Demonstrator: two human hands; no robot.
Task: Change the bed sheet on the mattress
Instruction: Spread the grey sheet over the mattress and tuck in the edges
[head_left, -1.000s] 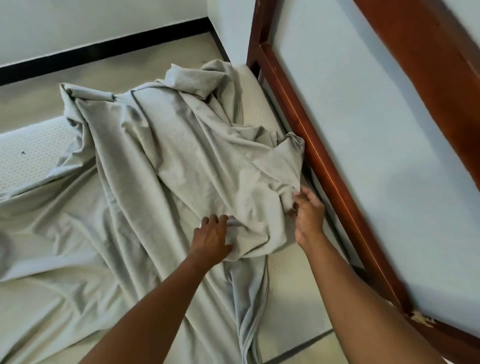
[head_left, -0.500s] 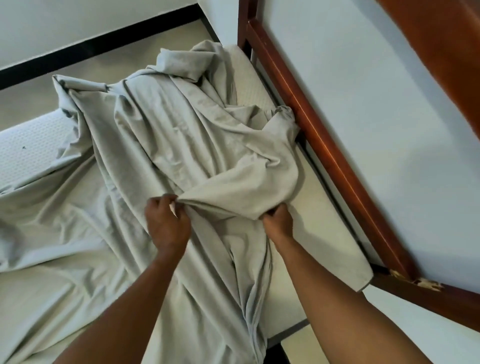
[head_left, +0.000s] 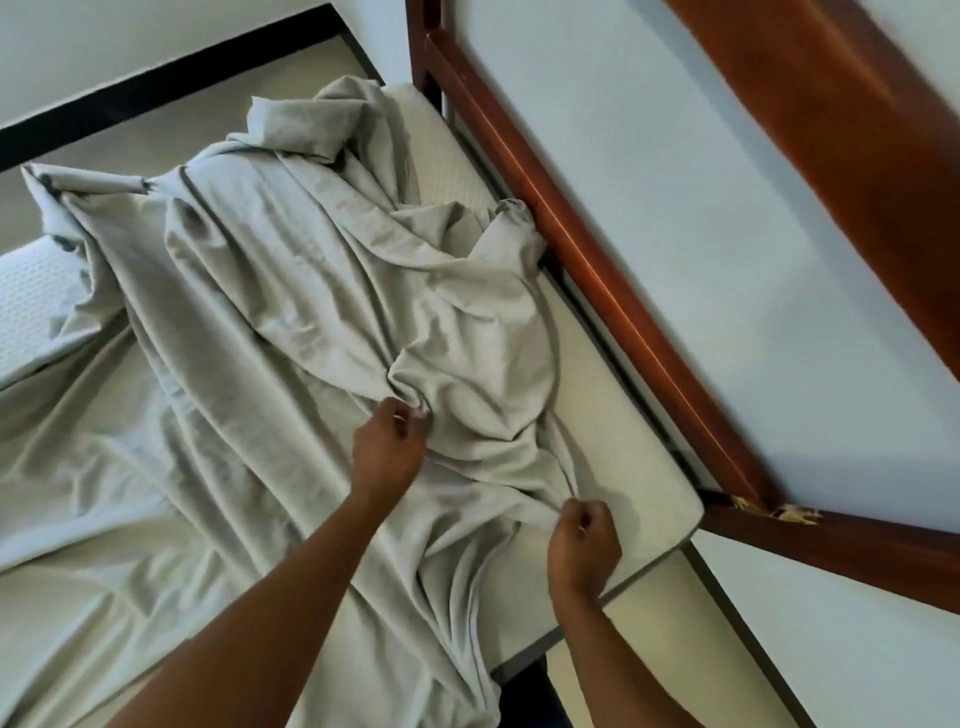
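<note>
1. Progress: the grey bed sheet (head_left: 291, 322) lies loose and crumpled over the mattress (head_left: 623, 467), bunched in a heap from about 11 o'clock down to 5 o'clock. It is tucked nowhere that I can see.
2. Bare mattress shows at 9 o'clock, in a strip along the wooden bed frame (head_left: 597, 260) around 1 to 3 o'clock, and at the rounded corner near 4 o'clock. I cannot tell whether this sheet is the old one coming off or the fresh one going on.
3. Left to do, as I judge it: either gather this sheet away, or spread it flat, pull its edges to the corners and tuck them. The task looks well short of finished.
4. Left hand (head_left: 387, 449): just below the middle of the view, arm reaching in from 7 o'clock, knuckles up. Its grip is closed in a pinch on a twisted fold of the sheet at the foot of the heap.
5. Right hand (head_left: 584, 545): at about 4 o'clock, near the bare mattress corner, arm coming in from 5 o'clock, wrist bent. Its grip is curled tight into a fist around the sheet's edge, where the cloth is drawn thin.
6. The two hands are well apart, the sheet lying slack in folds between them.
</note>
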